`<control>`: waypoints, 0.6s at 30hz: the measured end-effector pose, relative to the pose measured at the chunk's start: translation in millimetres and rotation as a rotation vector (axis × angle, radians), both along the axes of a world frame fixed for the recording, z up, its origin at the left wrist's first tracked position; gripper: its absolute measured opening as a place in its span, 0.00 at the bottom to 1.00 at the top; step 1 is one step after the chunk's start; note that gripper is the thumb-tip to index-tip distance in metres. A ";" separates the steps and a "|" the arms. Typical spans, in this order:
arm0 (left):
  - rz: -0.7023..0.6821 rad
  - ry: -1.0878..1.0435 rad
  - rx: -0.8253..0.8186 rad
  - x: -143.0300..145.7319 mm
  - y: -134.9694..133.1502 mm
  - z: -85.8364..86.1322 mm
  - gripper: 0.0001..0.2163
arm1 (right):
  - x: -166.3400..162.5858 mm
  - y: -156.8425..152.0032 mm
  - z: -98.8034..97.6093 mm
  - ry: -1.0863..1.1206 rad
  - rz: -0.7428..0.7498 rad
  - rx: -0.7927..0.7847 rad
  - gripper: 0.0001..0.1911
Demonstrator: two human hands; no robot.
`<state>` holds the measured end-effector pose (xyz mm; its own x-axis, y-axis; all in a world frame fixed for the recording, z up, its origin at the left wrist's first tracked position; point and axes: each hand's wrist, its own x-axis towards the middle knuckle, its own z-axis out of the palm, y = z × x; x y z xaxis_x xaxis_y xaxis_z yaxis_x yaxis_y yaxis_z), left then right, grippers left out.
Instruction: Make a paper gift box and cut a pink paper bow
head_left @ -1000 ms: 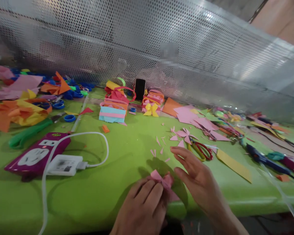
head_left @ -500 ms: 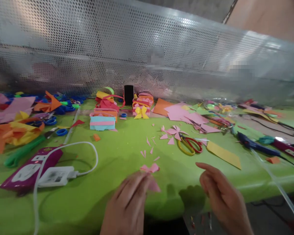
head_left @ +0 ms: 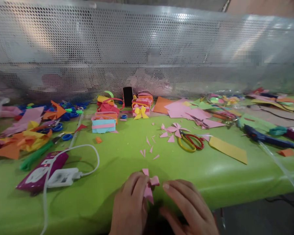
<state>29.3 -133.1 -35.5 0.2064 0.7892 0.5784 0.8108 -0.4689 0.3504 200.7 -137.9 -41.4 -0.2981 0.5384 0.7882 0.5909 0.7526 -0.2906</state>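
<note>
My left hand [head_left: 131, 207] is closed on a small pink paper bow [head_left: 149, 186] near the front edge of the green table [head_left: 112, 169]. Its fingers pinch the bow from the left. Just right of the bow is my right hand [head_left: 186, 207], fingers curved and slightly apart, with a fingertip close to the paper. Small pink paper scraps [head_left: 149, 150] lie beyond the bow.
Yellow and red scissors [head_left: 189, 142] and a yellow paper strip [head_left: 227, 150] lie to the right. A purple power strip [head_left: 41, 169] with a white charger [head_left: 62, 177] sits left. Paper boxes [head_left: 104, 124], a phone [head_left: 127, 96] and a glue gun [head_left: 264, 138] stand further back.
My right hand has come back in from the right to the bow. The left hand kept its hold on the bow. The camera has tilted slightly.
</note>
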 end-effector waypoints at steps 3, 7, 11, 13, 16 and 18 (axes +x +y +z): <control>0.002 0.054 0.084 -0.6 0.5 2.6 0.12 | -14.7 4.8 -5.6 0.044 0.028 0.037 0.26; -0.024 0.046 0.029 -4.0 -2.3 3.3 0.15 | -25.8 14.8 -9.8 0.096 0.026 0.017 0.26; 0.010 -0.057 -0.104 -9.9 -9.3 0.3 0.18 | -27.8 20.8 -15.1 0.048 -0.023 -0.057 0.24; 0.018 -0.126 -0.164 -12.2 -13.0 0.4 0.18 | -26.7 22.2 -17.6 0.009 -0.033 -0.071 0.21; 0.035 -0.214 -0.214 -15.2 -16.3 4.7 0.15 | -24.5 22.9 -19.2 -0.018 -0.027 -0.076 0.18; 0.083 -0.219 -0.176 -18.2 -15.1 8.8 0.11 | -23.3 23.3 -18.1 -0.010 -0.017 -0.086 0.17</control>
